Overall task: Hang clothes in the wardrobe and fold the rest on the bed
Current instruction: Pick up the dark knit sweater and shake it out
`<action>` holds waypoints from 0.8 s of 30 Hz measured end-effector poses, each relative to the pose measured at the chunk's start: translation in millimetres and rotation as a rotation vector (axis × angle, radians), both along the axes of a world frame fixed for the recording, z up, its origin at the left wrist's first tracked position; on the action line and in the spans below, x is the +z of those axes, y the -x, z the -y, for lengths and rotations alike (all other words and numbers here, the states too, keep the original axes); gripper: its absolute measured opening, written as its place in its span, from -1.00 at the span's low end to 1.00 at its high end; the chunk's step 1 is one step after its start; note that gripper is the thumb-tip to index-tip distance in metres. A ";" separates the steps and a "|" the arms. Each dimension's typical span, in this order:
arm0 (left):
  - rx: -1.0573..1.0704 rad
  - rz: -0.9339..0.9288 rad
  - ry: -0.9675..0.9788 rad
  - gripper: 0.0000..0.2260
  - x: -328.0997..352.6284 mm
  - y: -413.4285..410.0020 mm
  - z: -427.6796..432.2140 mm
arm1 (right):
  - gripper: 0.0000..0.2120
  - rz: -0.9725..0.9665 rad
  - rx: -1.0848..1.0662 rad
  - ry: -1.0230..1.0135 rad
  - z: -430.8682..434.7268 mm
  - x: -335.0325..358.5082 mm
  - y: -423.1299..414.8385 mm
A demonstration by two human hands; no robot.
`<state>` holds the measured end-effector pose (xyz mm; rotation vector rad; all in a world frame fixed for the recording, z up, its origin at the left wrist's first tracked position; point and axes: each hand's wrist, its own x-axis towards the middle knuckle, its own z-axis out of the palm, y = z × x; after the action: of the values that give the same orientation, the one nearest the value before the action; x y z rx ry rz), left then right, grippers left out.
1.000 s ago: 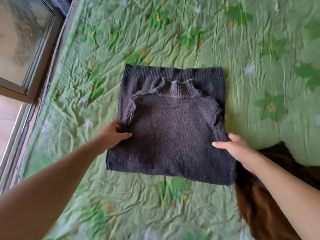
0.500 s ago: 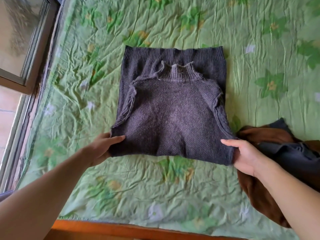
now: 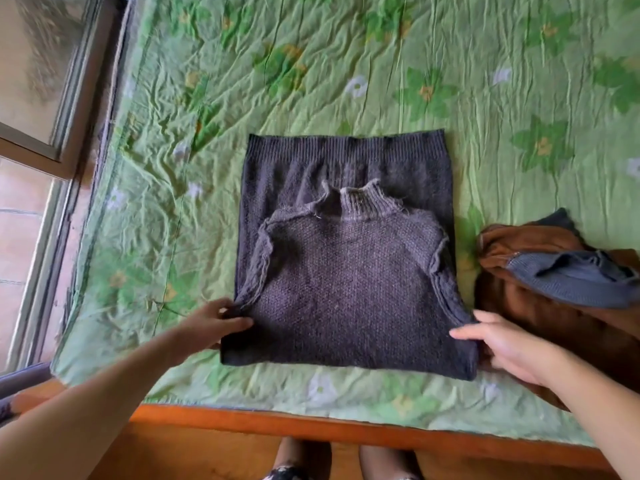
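Both hands are sitting lower on the sweater (image 3: 343, 271) than a second ago, having slid from its side edges down to its two near corners, and the bed's wooden frame (image 3: 311, 424) is now showing along the bottom. The left hand (image 3: 211, 323) is gripping the near left corner, its fingers (image 3: 240, 322) curled over the folded sleeve edge. The right hand (image 3: 502, 344) is holding the near right corner, with one digit lying on top of the knit and the rest tucked at the edge. The dark grey sweater is lying folded on the green flowered bed (image 3: 311, 81), close to the near edge, its collar turned toward the far side. Just beside it, toward the near right corner of the bed, a brown garment (image 3: 540, 317) is lying crumpled with a blue-grey knit (image 3: 571, 282) draped over it. A window (image 3: 38, 64) is running along the bed's left edge.
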<state>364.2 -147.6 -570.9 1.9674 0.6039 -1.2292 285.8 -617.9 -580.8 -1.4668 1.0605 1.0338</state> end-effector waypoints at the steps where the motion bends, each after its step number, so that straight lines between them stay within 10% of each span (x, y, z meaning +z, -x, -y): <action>1: -0.151 0.115 -0.074 -0.60 1.7 -15.3 5.2 | -0.12 0.042 0.048 0.040 -1.7 2.9 -13.0; 6: -0.415 0.494 -0.191 -0.29 -0.6 -85.0 54.0 | -0.34 0.390 0.113 0.194 -23.7 3.5 -99.5; 16: -0.216 0.668 -0.228 -0.72 -6.6 -118.7 89.1 | -0.79 0.578 0.511 0.623 -38.0 8.7 -146.0; 24: -0.056 0.781 -0.165 -0.73 9.7 -196.4 96.9 | -0.71 0.659 0.311 0.588 -22.0 23.9 -216.5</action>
<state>560.6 -244.6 -561.2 2.3867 0.2464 -0.3641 502.4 -595.9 -556.9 -2.2942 0.6785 0.3629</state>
